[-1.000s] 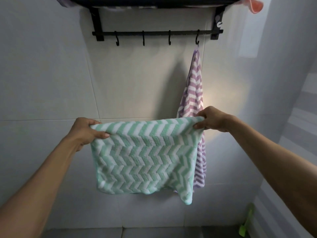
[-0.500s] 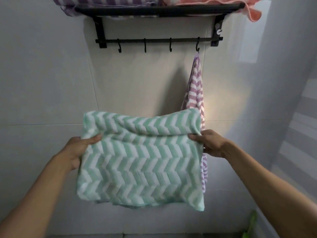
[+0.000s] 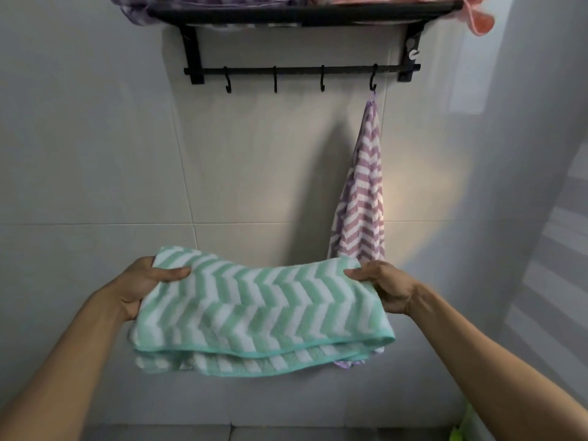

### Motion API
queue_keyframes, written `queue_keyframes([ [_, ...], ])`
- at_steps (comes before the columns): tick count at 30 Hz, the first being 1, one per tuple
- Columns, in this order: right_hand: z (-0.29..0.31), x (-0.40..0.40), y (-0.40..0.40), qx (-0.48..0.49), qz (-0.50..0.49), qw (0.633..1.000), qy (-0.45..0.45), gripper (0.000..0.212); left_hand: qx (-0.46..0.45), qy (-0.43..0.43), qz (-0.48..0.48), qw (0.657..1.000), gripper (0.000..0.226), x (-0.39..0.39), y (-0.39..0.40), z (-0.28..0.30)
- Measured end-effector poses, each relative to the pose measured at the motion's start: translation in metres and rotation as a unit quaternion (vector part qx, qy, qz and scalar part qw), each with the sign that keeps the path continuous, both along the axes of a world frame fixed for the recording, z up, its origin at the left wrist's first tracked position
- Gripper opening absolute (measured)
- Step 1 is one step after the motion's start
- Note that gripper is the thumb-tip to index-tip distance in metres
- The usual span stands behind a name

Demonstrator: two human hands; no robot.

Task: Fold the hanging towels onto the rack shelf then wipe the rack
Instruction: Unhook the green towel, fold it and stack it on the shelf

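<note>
A: Item one, fingers. State?
B: Left hand [image 3: 140,286]: thumb on top of the cloth, the other fingers curled beneath it, pinching the left edge of the green towel [image 3: 254,310]. Right hand [image 3: 383,288]: thumb on top, remaining fingers tucked under, pinching the right edge. Both forearms reach in from the bottom corners.

A: Item two, the green towel. Condition, position?
B: Green and white chevron weave, teal hem. Folded over on itself, at least two layers showing at the near edge. Held roughly flat between the two hands, in the air, well below the rack [image 3: 302,14] and clear of the wall.

A: Item three, the rack.
B: Black metal, wall-mounted at the top of the view. Shelf above, a rail with four hooks [image 3: 275,82] below. Three hooks bare.

A: Item four, other towels.
B: Purple striped towel [image 3: 362,198], chevron weave, hanging by its corner from the rightmost hook; its lower part passes behind the green towel's right end. On the shelf: a folded purple towel [image 3: 203,1] to the left, a pink towel [image 3: 471,14] to the right, one corner drooping past the shelf's end.

A: Item five, surroundings.
B: Pale tiled wall [image 3: 95,154]. A small bright green object [image 3: 461,431] at the lower right, too cut off to identify.
</note>
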State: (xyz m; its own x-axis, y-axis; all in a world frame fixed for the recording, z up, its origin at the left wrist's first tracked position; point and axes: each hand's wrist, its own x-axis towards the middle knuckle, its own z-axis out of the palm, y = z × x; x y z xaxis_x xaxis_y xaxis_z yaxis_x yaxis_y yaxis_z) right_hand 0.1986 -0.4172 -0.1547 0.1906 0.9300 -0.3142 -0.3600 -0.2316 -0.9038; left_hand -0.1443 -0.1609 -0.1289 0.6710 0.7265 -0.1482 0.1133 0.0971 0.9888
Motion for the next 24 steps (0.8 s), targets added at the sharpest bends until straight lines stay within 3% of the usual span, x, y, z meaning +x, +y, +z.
queue_keyframes([
  [4,-0.009,-0.008,0.007,-0.006,0.019,0.998,0.056,0.059,-0.024,-0.03,0.018,0.999,0.06,0.001,0.003,0.003],
  [9,-0.02,-0.015,0.009,-0.039,0.023,0.999,0.03,0.041,-0.043,0.038,-0.011,0.998,0.043,-0.002,-0.001,-0.011],
  [13,-0.011,-0.011,0.011,-0.036,-0.034,0.993,-0.106,0.036,-0.022,0.06,0.028,0.998,0.045,-0.002,0.0,-0.016],
  [16,0.047,-0.003,0.013,0.11,-0.14,0.972,-0.156,0.029,0.077,-0.065,0.109,0.989,0.03,0.002,0.012,0.033],
  [19,0.115,0.003,0.007,0.295,-0.239,0.902,-0.204,0.028,0.199,-0.198,0.143,0.949,0.025,0.002,0.007,0.11],
  [22,0.132,0.0,0.007,0.316,-0.289,0.858,-0.282,0.017,0.256,-0.244,0.155,0.922,0.024,0.005,-0.003,0.14],
  [24,0.126,-0.003,0.017,0.26,-0.333,0.842,-0.335,0.019,0.259,-0.249,0.127,0.924,0.024,0.009,-0.006,0.139],
])
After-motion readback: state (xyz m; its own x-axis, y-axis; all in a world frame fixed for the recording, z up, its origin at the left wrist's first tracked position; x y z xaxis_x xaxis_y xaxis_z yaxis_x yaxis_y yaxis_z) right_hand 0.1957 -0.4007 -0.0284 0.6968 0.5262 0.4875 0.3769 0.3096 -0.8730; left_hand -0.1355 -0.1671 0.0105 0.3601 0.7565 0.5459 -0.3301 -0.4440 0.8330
